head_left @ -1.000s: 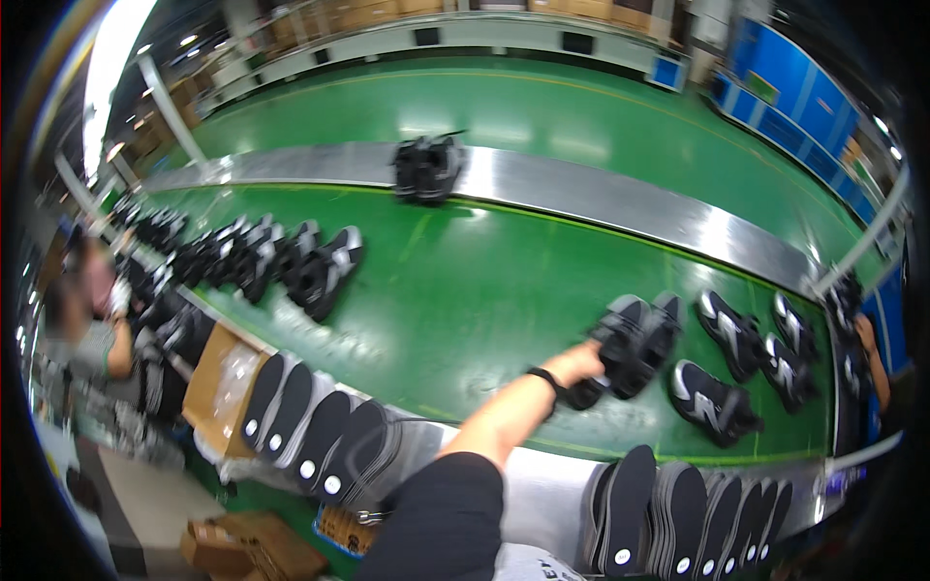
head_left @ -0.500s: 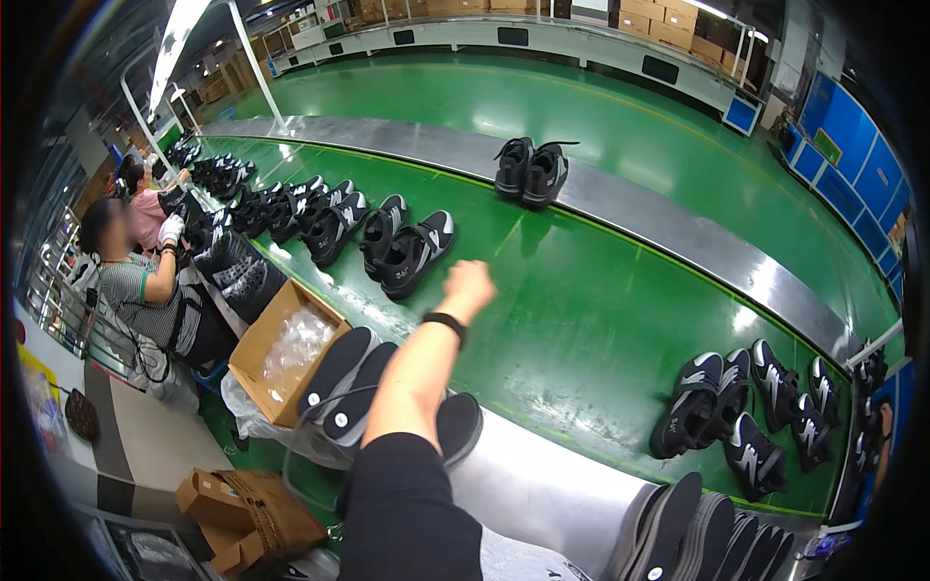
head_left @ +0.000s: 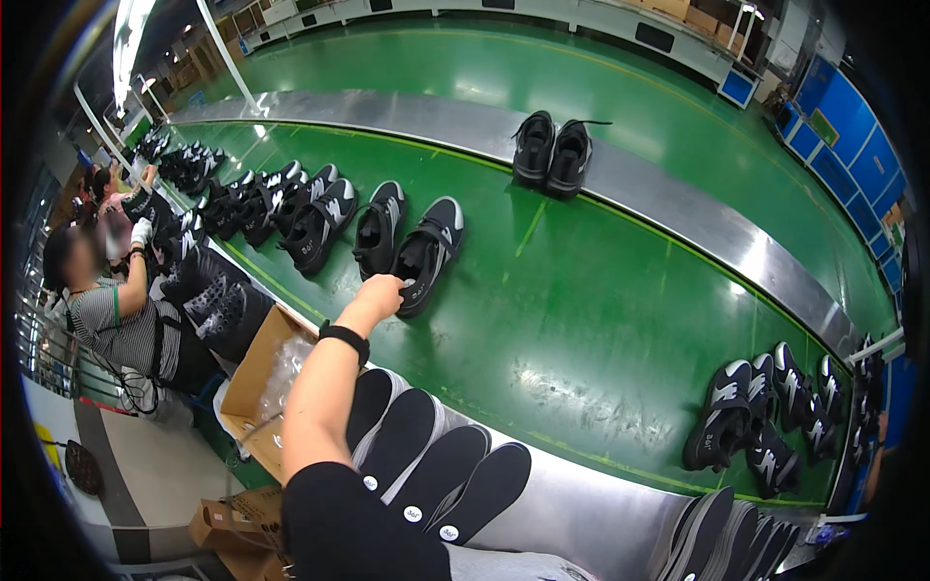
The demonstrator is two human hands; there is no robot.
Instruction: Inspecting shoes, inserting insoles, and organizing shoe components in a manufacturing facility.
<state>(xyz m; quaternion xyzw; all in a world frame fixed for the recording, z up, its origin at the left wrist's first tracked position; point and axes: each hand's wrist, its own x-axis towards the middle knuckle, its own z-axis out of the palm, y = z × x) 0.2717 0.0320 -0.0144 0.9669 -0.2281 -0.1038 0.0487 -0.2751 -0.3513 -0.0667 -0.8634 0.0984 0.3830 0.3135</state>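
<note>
Apparent reaching step: the left hand (head_left: 378, 296) met the heel of a black-and-grey sneaker (head_left: 433, 250), right of the cardboard box (head_left: 254, 368); whether the fingers (head_left: 388, 283) gripped could not be told; a firm hold seemed called for.

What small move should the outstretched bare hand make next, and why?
Probably the left hand should settle a firm pinch on the heel of the black-and-grey shoe. The fingertips are at that heel, the shoe stands sole-down on the green surface, and I can't tell how firm any grip is.
</note>
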